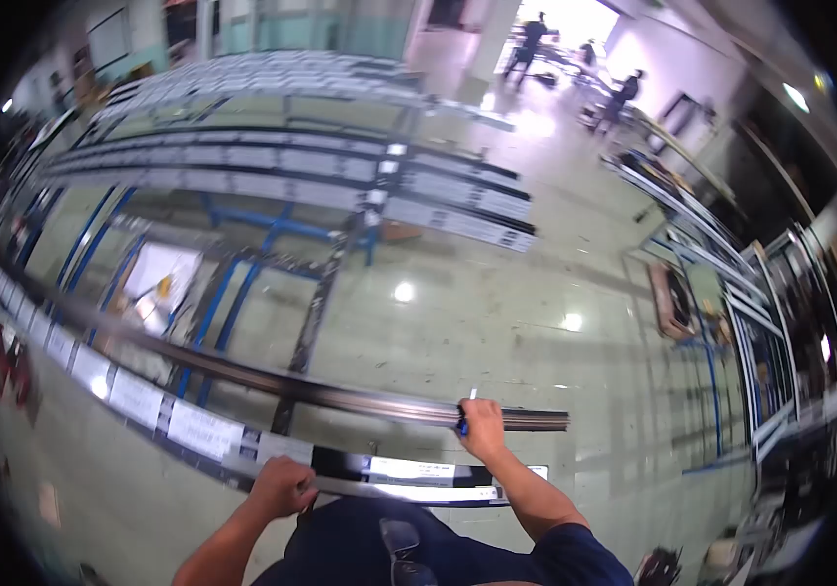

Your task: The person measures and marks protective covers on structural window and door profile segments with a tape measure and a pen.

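Observation:
A long dark metal profile [340,393] with lengthwise grooves runs across the blue-legged rack in front of me. My right hand [482,427] is at the profile's right end, closed around a small blue and white tool [463,420] whose exact kind I cannot make out. Nearer to my body lies a row of profiles with white printed labels [205,432]. Closed in a fist, my left hand [286,485] is beside the near edge of these labelled profiles. What it holds, if anything, is hidden.
Wrapped profiles [272,156] are stacked on racks ahead. Blue rack legs [228,308] stand below the dark profile. On the right is another rack with frames [760,332]. Glasses [401,547] hang at my chest. Several people [528,47] are far off at the back.

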A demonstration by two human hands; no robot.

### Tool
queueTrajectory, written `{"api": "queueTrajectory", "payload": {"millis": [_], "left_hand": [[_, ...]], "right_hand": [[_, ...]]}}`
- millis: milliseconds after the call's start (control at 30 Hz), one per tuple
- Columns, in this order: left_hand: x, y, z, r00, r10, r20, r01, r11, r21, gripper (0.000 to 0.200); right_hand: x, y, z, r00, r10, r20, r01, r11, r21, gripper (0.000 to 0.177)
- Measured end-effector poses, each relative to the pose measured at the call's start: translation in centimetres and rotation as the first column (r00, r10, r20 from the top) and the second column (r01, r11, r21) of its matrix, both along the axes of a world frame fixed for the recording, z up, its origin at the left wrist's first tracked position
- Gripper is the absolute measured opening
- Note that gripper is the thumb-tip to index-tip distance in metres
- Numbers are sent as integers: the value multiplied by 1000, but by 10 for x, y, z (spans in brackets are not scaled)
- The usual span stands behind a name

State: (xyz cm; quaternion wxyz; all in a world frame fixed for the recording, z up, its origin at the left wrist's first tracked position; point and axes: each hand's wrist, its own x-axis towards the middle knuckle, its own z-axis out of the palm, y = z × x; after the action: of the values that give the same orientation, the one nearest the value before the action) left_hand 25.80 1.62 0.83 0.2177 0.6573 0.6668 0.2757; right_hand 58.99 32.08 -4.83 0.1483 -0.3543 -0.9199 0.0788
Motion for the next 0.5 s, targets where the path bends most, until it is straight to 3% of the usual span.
{"api": "queueTrajectory", "payload": {"millis": [100,133,167,233,333,500], "left_hand": [[0,-1,-8,998,-43,-35,41,998,-45,23],[4,-2,-9,1000,1,26,-2,999,47,25],[3,-6,-26,1000,-18,-23,20,997,72,28],[7,-10,-18,999,22,-29,-20,998,57,26],[11,-14,-4,997,66,-32,-64,997,40,25],[12,-20,-8,997,74,-1,-74,997,-21,25]], "right_hand": [[-3,-1,-4,998,-3,-56,5,999,35,49],[-4,0,-5,1000,-7,-20,8,1000,24,55],[0,5,-15,999,39,-18,-37,995,89,58],[-2,1,-13,1000,12,-12,-12,1000,-29,63],[-4,0,-13,995,73,-64,-75,997,-34,67],[-7,0,-8,999,-10,-43,7,997,-71,69]]}}
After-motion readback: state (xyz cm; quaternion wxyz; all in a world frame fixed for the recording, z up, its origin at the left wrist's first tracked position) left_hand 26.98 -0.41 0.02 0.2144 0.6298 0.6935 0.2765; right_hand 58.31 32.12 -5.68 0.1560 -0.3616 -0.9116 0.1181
